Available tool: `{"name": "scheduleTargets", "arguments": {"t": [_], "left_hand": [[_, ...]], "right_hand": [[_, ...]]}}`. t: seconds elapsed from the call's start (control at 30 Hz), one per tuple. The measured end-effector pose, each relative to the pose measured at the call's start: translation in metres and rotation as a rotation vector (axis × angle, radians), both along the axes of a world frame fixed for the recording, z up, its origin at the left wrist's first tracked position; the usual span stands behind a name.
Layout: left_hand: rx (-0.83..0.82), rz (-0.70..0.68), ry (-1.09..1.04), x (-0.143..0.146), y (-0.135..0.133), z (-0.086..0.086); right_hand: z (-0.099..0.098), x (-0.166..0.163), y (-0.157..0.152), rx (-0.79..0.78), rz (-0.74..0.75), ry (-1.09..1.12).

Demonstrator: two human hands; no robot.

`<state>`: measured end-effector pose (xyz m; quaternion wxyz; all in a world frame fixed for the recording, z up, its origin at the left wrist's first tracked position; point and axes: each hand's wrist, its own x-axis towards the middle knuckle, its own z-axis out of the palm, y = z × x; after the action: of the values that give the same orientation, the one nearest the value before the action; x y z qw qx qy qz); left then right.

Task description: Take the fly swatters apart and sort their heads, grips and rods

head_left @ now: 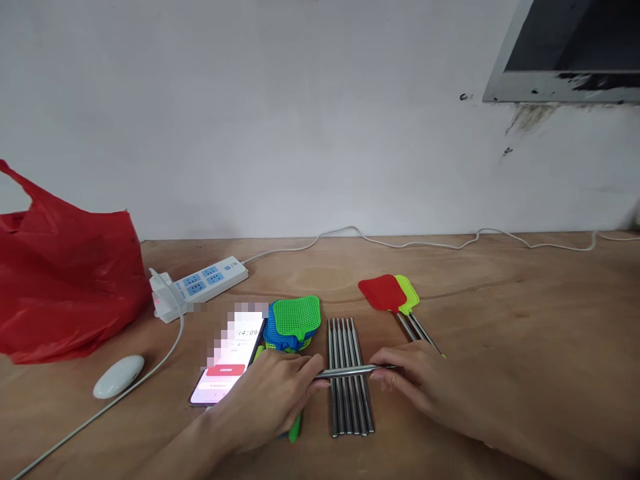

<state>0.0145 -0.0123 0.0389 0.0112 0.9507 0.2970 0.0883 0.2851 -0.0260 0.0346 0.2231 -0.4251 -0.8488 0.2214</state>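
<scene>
My left hand and my right hand hold one slim metal rod level between them, each closed on an end of it. Below it, several similar metal rods lie side by side on the table, narrower at their far ends. Behind my left hand are stacked fly swatter heads, a green one over a blue one; their handles are mostly hidden by that hand. Beyond my right hand lie a red fly swatter and a yellow-green one, with metal handles.
A lit phone lies left of the swatters. Further left are a white power strip with a plugged-in charger, a white mouse-shaped object and a red plastic bag. A thin white cable runs along the wall on the wooden table.
</scene>
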Motion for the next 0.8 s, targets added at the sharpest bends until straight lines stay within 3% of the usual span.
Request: {"name": "scheduleTargets", "arguments": {"t": [0.13,0.37,0.67,0.8], "left_hand": [[-0.049,-0.009,0.028,0.003,-0.014,0.001],[-0.102,0.021,0.033,0.004,-0.027,0.002],[-0.102,0.016,0.040,0.001,-0.020,0.003],[-0.091,-0.025,0.023,0.006,-0.020,0.006]], "right_hand": [[0.011,0.008,-0.004,0.136,0.123,-0.193],[0.009,0.023,-0.007,0.167,0.190,-0.179],[0.008,0.022,-0.013,0.029,0.076,-0.232],[0.014,0.007,-0.018,-0.009,0.146,-0.207]]}}
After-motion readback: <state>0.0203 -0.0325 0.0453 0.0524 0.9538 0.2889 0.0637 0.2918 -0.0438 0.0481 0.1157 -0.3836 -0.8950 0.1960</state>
